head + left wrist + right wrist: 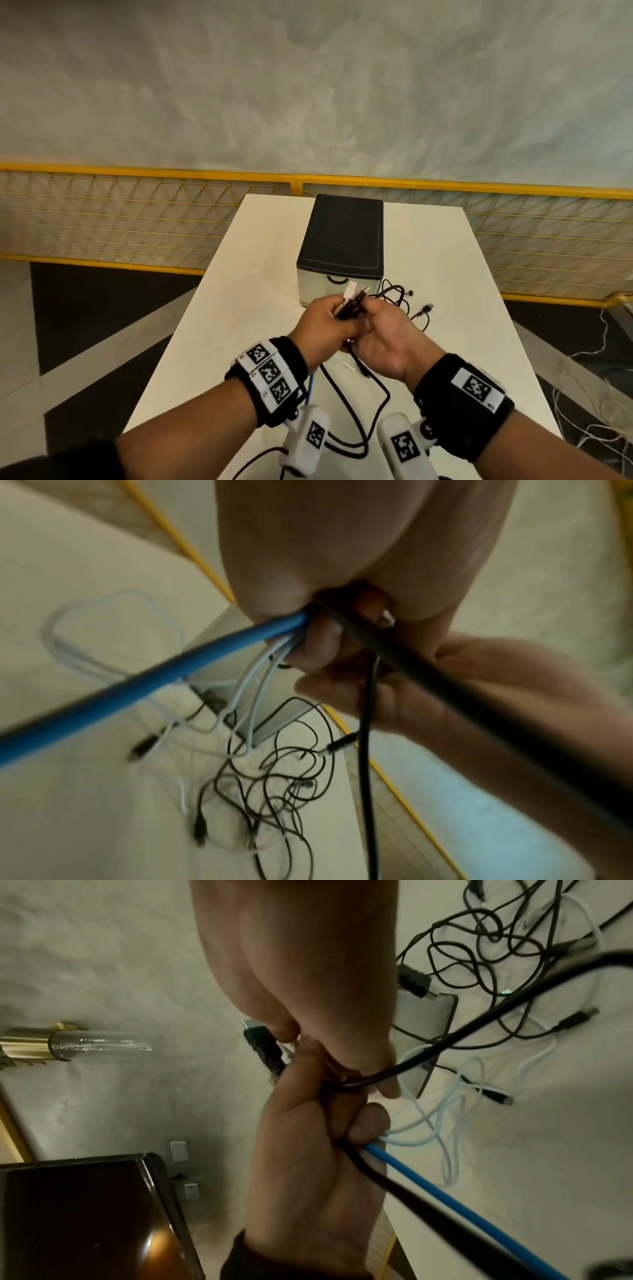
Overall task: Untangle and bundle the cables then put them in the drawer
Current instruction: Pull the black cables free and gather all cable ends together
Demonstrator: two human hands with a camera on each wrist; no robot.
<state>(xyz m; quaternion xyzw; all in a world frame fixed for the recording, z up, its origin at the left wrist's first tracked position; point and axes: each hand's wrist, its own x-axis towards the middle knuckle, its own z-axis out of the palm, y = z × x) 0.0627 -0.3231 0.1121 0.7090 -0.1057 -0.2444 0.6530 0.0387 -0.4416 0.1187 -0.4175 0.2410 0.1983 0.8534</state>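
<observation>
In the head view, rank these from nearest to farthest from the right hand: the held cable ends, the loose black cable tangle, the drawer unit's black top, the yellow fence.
1. Cable ends, at the right hand.
2. Black cable tangle, just beyond, right.
3. Black top, farther back.
4. Yellow fence, behind the table.

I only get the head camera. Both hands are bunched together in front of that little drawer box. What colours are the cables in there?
Observer: The left hand grips a thick blue cable, thin white ones and a thick black cable; the left wrist view shows them fanning out below the fist.
Operator: Is the right hand holding the same bunch?
Observer: The right wrist view shows the right hand with one black cable looped across its fingers.
Operator: Is much left on the table?
Observer: Yes, a tangle of thin black cables with plugs lies loose on the table.
</observation>
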